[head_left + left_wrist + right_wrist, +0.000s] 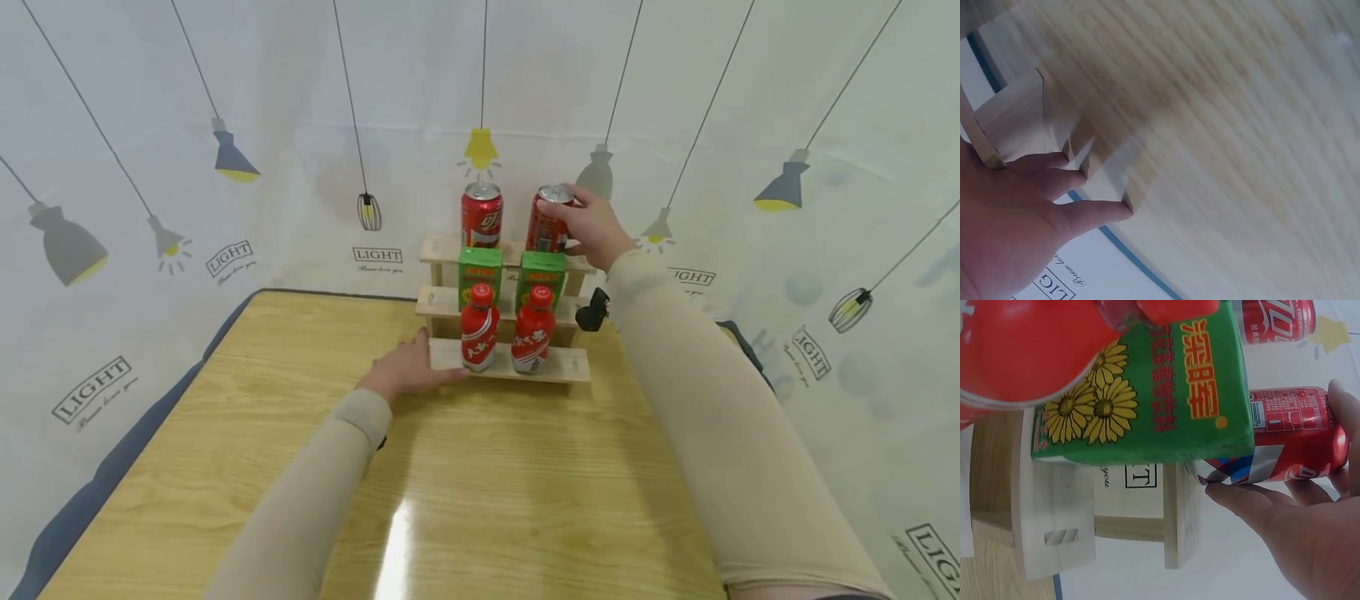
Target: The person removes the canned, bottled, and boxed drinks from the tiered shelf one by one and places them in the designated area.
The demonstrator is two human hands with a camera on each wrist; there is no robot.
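Observation:
A three-step wooden rack [572,363] stands on the table. My right hand [596,223] grips a red soda can [546,229] near its top, at the right of the top step; the right wrist view shows fingers and thumb around that can [1310,434]. A second red can [481,218] stands left of it. Two green drink cartons [480,271] are on the middle step, and two red bottles [480,333] on the bottom one. My left hand [408,367] rests against the bottom step's left end. Its fingers [1100,214] look straight, tips at the tabletop; the thumb lies along the front.
The wood-grain table [480,492] ends just behind the rack, at a dark edge. A pale curtain [300,167] printed with lamps hangs behind it and at both sides. A small black object [592,310] shows by the right wrist.

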